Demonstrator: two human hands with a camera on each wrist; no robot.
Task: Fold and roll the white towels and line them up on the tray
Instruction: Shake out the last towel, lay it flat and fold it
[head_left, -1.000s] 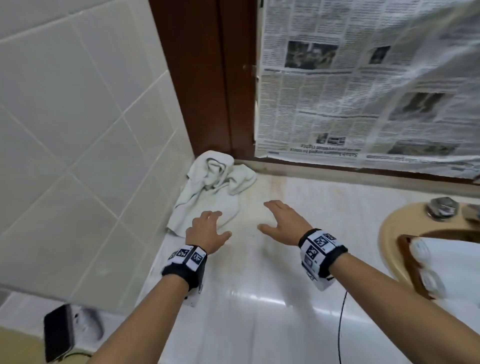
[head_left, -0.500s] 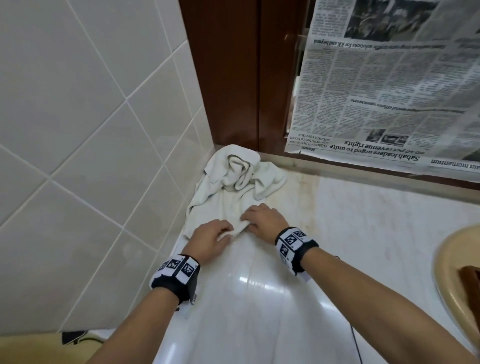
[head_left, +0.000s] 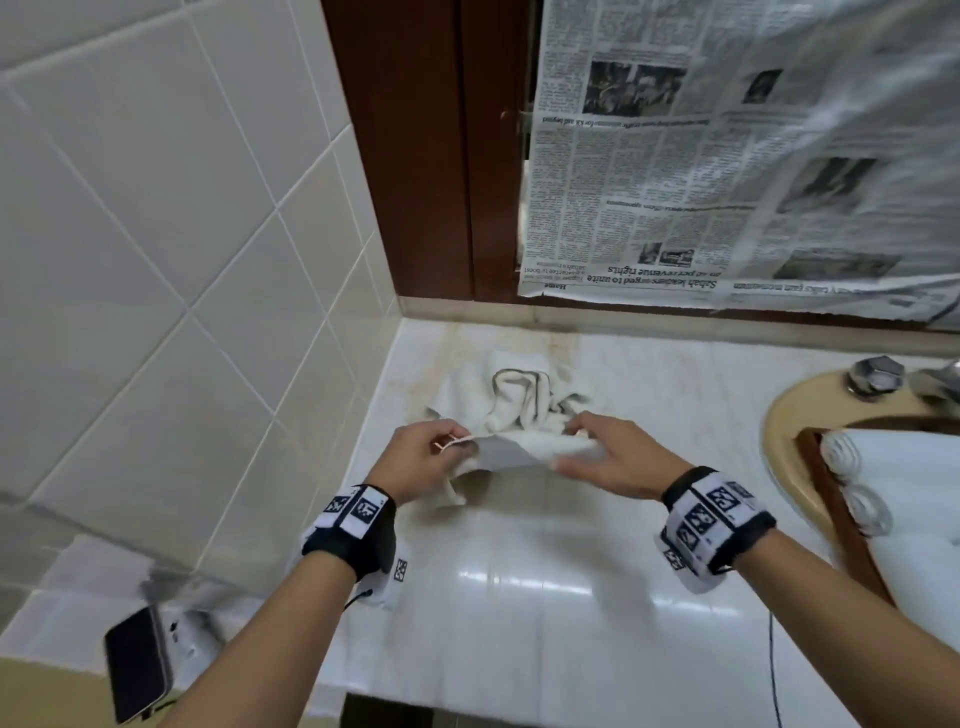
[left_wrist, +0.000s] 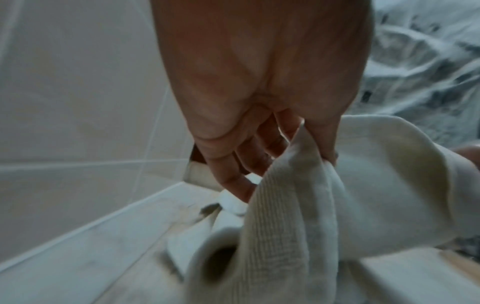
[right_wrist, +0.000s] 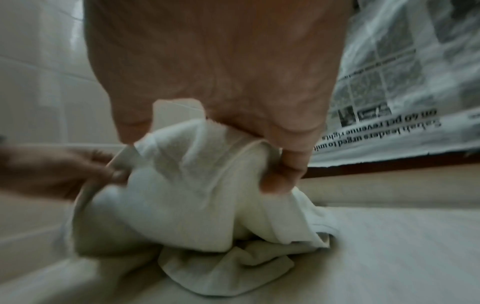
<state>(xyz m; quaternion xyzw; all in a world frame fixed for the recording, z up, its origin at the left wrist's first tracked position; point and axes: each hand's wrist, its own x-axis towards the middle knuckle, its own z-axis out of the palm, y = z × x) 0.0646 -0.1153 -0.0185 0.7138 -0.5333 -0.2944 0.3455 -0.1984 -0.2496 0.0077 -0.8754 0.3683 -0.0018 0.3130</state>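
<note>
A crumpled white towel lies on the marble counter near the back left corner. My left hand pinches the towel's near edge at its left end, and my right hand pinches the same edge further right, so the edge is lifted off the counter between them. The left wrist view shows the towel hanging from the thumb and fingers. In the right wrist view the towel is bunched under the palm. At the far right a brown wooden tray holds rolled white towels.
A beige sink basin with a metal tap sits under the tray at the right. Tiled wall closes the left side, and a newspaper hangs over the mirror behind. A phone lies low at the left.
Both hands reached the crumpled towel, took its near edge and lifted and pulled it toward me, away from the corner. The view swung back right, bringing the tray in again.
</note>
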